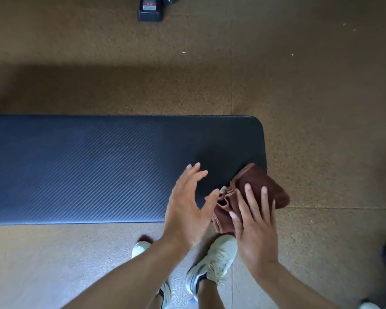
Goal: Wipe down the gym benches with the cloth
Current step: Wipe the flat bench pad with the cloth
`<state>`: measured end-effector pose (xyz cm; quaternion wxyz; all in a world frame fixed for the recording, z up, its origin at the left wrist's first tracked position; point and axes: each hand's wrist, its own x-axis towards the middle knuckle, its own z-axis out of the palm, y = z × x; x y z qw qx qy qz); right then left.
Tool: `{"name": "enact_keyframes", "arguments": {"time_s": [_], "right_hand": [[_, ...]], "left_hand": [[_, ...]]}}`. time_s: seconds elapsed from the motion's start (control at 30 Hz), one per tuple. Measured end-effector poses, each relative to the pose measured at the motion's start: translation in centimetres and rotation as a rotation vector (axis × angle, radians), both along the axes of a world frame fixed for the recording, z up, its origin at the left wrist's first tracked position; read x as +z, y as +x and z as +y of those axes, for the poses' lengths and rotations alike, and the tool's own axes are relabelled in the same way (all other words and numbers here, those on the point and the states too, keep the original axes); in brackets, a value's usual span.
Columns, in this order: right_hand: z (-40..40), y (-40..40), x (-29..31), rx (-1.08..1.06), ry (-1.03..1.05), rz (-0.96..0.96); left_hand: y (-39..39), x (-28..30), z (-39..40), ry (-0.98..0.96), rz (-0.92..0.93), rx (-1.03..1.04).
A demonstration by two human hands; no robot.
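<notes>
Head view, looking straight down. Gym bench (98, 168), dark textured pad, runs left to right; its right end lies just ahead of the person's feet. Brown cloth (261, 188), folded into several layers, sits at the near right corner of the surface, part of it overhanging the end and the near edge. Right hand (254, 224) lies on top of the cloth, fingers straight and spread, pressing down rather than gripping: a flat-palm grip, suited to pushing a folded pad across vinyl with even pressure. Left hand (187, 201) is beside the cloth, fingers spread wide and holding nothing; its thumb is close to the folded edge, contact cannot be confirmed. Judged purpose: steadying or tidying the fold so the layers stay stacked. Starting at the bench end makes sense, since one long pass leftward would cover the pad. No wet streak visible on the pad, so progress cannot be read. Risk: the overhanging cloth could slip off the corner under light pressure. Light sneakers (212, 262) on speckled floor (321, 108); dark equipment base (149, 10) at far edge.
</notes>
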<state>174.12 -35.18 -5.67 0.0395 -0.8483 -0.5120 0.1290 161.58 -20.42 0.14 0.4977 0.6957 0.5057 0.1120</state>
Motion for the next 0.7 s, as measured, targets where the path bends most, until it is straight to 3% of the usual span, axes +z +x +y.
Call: {"name": "enact_keyframes", "arguments": {"time_s": [0.13,0.3,0.5,0.7], "right_hand": [[2.8,0.7,0.8,0.368,-0.014,-0.051],[9.6,-3.3,1.7,0.679,-0.074,-0.021],[14.6,-9.5,1.5,0.776,-0.150,-0.003],[21.0,-15.4,1.3,0.825,-0.085,-0.046]], "left_hand": [[-1.4,-0.2,0.7,0.026,0.013,0.055],[-4.6,0.0,2.1,0.080,0.019,0.209],[-10.7,-0.8,4.9,0.094,-0.017,0.432],[-18.7,-2.4,7.4,0.175,-0.050,0.425]]}}
